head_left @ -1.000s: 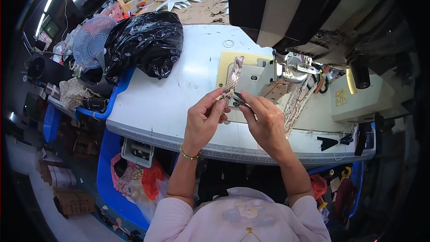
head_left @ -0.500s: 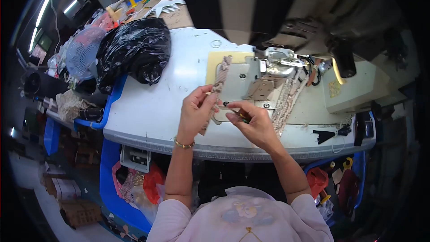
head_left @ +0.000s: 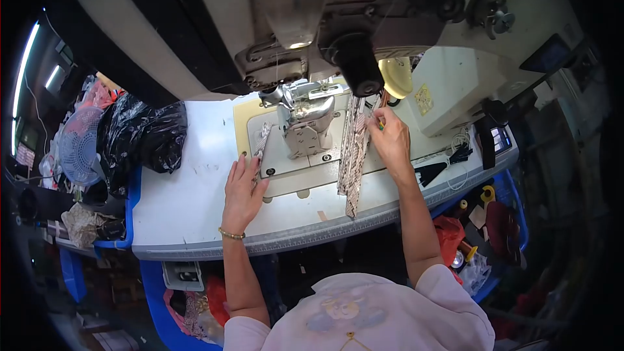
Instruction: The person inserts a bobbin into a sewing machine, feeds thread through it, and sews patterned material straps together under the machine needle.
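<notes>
My left hand (head_left: 243, 194) lies flat with its fingers stretched, over the lower end of a short snakeskin-print strip (head_left: 263, 138). That strip rests on the sewing machine's bed plate (head_left: 263, 123), left of the metal post (head_left: 307, 136). To the right of the post hangs a bundle of longer snakeskin-print strips (head_left: 354, 169), reaching toward the table's front edge. My right hand (head_left: 391, 142) is beside the bundle's upper part, fingers pinched together. A bit of green and yellow shows at its fingertips; what it is I cannot make out.
The sewing machine head (head_left: 286, 19) hangs over the work area. A black plastic bag (head_left: 146, 133) and a blue mesh basket (head_left: 81, 143) stand at left. Black scraps and white cord (head_left: 448, 166) lie at right. Blue bins with materials sit below the table.
The view has shifted, showing more of the machine head. My left hand has gone from pinching the strip to lying flat on it. My right hand has moved right, to the strip bundle.
</notes>
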The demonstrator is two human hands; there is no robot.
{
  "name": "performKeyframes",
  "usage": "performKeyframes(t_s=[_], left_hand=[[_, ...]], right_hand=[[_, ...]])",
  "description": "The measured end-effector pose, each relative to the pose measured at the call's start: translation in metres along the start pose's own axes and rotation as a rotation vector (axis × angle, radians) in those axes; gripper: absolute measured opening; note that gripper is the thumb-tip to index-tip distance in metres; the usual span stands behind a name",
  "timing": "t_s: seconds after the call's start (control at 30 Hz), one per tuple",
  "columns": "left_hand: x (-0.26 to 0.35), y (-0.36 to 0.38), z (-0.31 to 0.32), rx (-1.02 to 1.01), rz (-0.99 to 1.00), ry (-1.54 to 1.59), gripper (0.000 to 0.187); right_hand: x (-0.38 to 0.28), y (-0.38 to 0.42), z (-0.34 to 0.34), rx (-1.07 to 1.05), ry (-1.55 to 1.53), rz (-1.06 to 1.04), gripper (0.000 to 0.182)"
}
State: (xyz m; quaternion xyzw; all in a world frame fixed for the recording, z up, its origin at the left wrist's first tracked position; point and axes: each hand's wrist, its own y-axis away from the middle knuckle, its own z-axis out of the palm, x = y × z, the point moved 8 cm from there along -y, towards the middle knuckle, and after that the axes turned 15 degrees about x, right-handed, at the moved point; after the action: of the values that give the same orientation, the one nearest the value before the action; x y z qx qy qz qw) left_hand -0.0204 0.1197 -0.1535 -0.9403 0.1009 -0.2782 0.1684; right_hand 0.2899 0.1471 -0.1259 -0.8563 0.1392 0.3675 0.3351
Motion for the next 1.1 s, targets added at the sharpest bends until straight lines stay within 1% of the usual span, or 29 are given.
performKeyframes(t_s=[0.07,0.1,0.13,0.2,0.23,0.27,0.3,0.33,0.4,0.43,0.47,0.53,0.57,0.6,0.67,0.7,0.73,0.8,0.83,0.87,0.93,0.97,1.0,1.07,1.1], left_hand=[[0.003,0.001,-0.005,0.045,-0.022,-0.056,0.050],[0.006,0.002,-0.005,0.046,-0.018,-0.056,0.050],[0.010,0.003,-0.007,0.058,-0.004,-0.043,0.050],[0.014,0.000,-0.011,0.105,-0.006,-0.045,0.049],[0.019,0.000,-0.010,0.112,0.023,-0.051,0.048],[0.024,0.001,-0.009,0.122,0.046,-0.061,0.048],[0.028,0.003,-0.010,0.164,0.060,-0.059,0.048],[0.030,0.004,-0.012,0.192,0.033,-0.078,0.048],[0.045,0.006,-0.011,0.201,0.124,-0.081,0.048],[0.046,0.009,-0.014,0.217,0.106,-0.093,0.048],[0.052,0.011,-0.014,0.199,0.122,-0.063,0.048],[0.056,0.013,-0.016,0.189,0.139,-0.037,0.047],[0.056,0.015,-0.016,0.184,0.140,-0.031,0.047],[0.057,0.017,-0.015,0.176,0.144,-0.025,0.046],[0.062,0.018,-0.018,0.180,0.156,-0.022,0.045],[0.066,0.019,-0.019,0.177,0.166,-0.016,0.045],[0.069,0.021,-0.019,0.178,0.170,-0.015,0.045],[0.076,0.023,-0.018,0.164,0.176,0.026,0.043],[0.077,0.023,-0.017,0.166,0.179,0.026,0.043],[0.078,0.024,-0.019,0.180,0.192,0.044,0.041],[0.081,0.022,-0.021,0.190,0.210,0.059,0.040],[0.081,0.020,-0.025,0.203,0.174,0.161,0.038],[0.082,0.018,-0.029,0.213,0.137,0.264,0.036],[0.091,0.014,-0.035,0.227,0.126,0.328,0.033],[0.096,0.011,-0.040,0.249,0.112,0.388,0.030]], right_hand=[[0.018,-0.003,-0.002,0.065,0.112,0.041,0.037],[0.019,-0.001,-0.002,0.022,0.146,0.064,0.044],[0.023,0.002,0.001,0.024,0.141,0.060,0.044],[0.025,0.006,0.011,0.086,0.164,-0.036,0.045],[0.019,0.008,0.012,0.079,0.151,-0.009,0.046],[0.012,0.008,0.014,0.061,0.124,-0.039,0.046],[0.012,0.008,0.015,0.055,0.142,-0.024,0.044],[0.014,0.008,0.016,0.048,0.162,-0.008,0.042],[0.014,0.007,0.021,-0.011,0.227,-0.083,0.034],[0.006,0.008,0.019,-0.015,0.207,-0.104,0.023],[0.002,0.010,0.020,-0.022,0.194,-0.122,0.023],[0.004,0.011,0.019,-0.013,0.181,-0.081,0.019],[0.007,0.011,0.020,-0.029,0.127,-0.060,0.024],[0.003,0.012,0.019,-0.027,0.123,-0.065,0.024],[-0.001,0.015,0.018,-0.061,0.116,-0.027,0.032],[-0.001,0.018,0.020,-0.018,0.151,-0.091,0.030],[0.006,0.018,0.026,-0.014,0.150,-0.091,0.030],[0.021,0.015,0.031,0.024,-0.154,0.051,0.026],[0.018,0.012,0.028,0.083,-0.302,0.046,0.020],[0.017,0.010,0.026,0.086,-0.304,0.047,0.020],[0.005,0.007,0.018,0.052,-0.691,0.236,0.015],[0.000,0.008,0.015,0.050,-0.789,0.298,0.009],[-0.013,0.009,0.005,0.056,-0.786,0.304,0.009],[-0.047,0.020,-0.009,-0.096,-0.912,0.340,0.007],[-0.050,0.029,-0.008,-0.195,-0.930,0.387,0.006]])
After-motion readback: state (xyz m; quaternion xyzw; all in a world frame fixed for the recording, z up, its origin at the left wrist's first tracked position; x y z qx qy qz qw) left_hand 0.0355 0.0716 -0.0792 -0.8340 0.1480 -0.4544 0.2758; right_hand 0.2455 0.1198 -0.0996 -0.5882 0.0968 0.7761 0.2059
